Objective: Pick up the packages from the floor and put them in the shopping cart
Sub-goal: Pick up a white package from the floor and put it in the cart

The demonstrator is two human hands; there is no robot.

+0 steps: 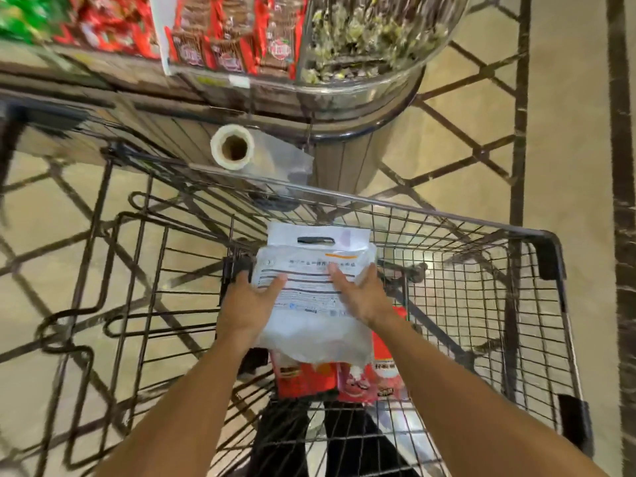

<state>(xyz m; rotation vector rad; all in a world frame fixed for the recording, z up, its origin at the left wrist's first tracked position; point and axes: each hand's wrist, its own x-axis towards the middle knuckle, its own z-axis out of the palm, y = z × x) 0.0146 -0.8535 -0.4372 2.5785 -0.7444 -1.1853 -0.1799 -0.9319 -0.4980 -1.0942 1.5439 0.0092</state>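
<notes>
Together our left hand [248, 306] and right hand [361, 292] clasp the white printed plastic package [311, 297] over the dark wire shopping cart [481, 270].

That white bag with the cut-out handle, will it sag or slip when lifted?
The white bag probably sags: its lower end looks crumpled and soft. The glossy film may be slippery, so both hands, left hand and right hand, flank it. The handle slot looks like a safer grip.

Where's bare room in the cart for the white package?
Free: basket mesh right of the white package, out to the right wall. Crowded: near end, where red packages lie under it. Left hand and right hand both hold it.
</notes>
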